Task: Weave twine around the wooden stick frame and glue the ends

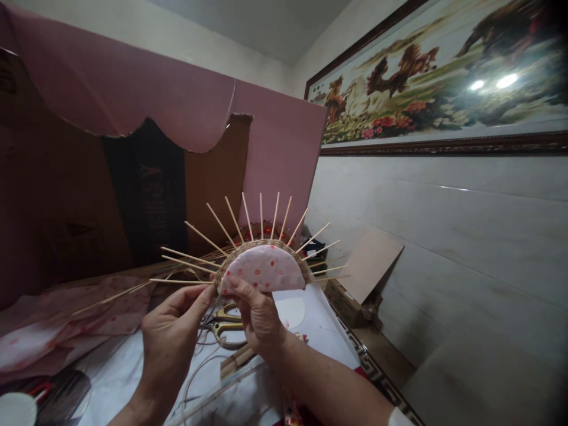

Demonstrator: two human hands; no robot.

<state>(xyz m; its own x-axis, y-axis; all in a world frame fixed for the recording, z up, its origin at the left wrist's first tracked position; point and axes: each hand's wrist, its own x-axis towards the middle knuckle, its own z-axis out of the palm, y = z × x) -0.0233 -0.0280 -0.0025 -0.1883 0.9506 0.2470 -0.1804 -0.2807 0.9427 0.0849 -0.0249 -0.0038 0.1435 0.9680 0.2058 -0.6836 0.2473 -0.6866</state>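
A half-round piece covered in pink dotted fabric (266, 269) is held up in front of me. Brown twine (239, 246) is woven along its curved edge, and several thin wooden sticks (261, 214) fan outward from it. My right hand (260, 316) grips the piece at its lower left, thumb on the fabric. At the left end of the woven edge, my left hand (175, 331) pinches the twine beside the lowest stick. A loose strand of twine (189, 378) hangs below the hands. Gold-handled scissors (226, 337) lie on the table behind them, partly covered.
A pink-covered cardboard box (284, 154) with a scalloped opening stands behind. Pink dotted cloth (106, 296) and loose sticks lie at left. White paper (328, 325) covers part of the table. A cardboard sheet (370, 263) leans at right under a framed horse picture (421, 83).
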